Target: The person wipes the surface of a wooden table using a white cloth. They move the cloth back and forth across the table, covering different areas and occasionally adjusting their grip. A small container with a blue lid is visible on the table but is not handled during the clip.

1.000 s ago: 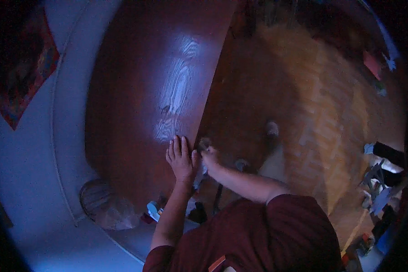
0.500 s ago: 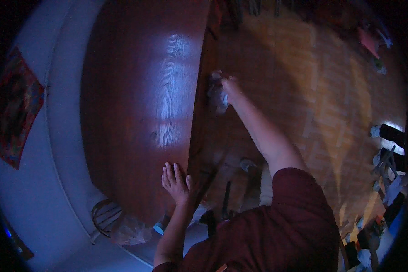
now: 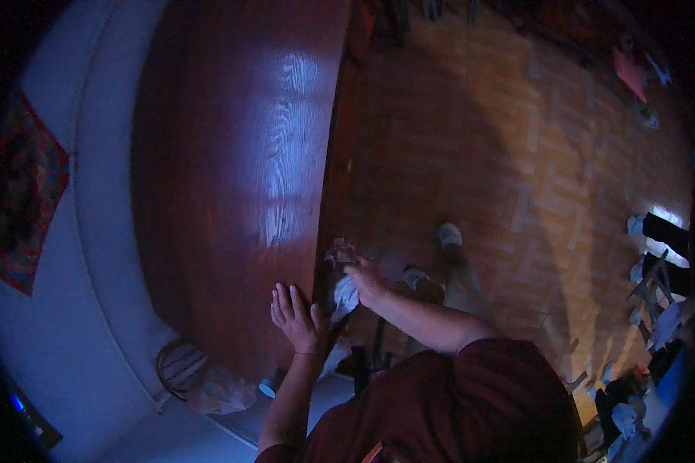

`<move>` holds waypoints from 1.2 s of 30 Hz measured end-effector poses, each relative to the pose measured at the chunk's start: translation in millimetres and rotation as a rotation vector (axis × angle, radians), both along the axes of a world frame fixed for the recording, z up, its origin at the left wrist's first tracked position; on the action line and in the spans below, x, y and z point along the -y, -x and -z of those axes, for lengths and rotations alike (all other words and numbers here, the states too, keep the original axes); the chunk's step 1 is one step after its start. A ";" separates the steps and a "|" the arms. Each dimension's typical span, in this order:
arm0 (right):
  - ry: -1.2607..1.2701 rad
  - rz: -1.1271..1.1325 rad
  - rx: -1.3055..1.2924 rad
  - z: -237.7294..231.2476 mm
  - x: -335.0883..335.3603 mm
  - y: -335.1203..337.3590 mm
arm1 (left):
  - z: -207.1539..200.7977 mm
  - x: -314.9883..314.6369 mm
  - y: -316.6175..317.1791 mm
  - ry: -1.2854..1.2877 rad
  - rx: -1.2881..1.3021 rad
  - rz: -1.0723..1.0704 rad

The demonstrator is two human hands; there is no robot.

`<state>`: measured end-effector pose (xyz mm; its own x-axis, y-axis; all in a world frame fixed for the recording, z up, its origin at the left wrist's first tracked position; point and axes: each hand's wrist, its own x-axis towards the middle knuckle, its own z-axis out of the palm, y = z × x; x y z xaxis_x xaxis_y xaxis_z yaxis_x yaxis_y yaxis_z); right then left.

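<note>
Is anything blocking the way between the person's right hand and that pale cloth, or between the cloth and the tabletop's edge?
Nothing visible: the right hand holds the pale cloth beside the tabletop. The left hand rests on top, not between them.

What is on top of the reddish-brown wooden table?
The left hand rests flat near the right edge of the wooden table, with pale glare farther up. Whatever the hand covers cannot be seen.
</note>
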<state>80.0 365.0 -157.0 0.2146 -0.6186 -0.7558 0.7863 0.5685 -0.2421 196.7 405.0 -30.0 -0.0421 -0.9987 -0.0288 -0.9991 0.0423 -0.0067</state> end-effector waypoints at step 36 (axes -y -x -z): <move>0.096 -0.217 -0.141 -62.2 -7.3 9.3 | -6.1 23.3 14.4 -0.049 0.019 0.064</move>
<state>70.7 372.3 -94.7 0.2470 -0.6395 -0.7280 0.6032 0.6895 -0.4010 182.3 381.7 -24.0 -0.1051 -0.9913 -0.0793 -0.9940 0.1071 -0.0216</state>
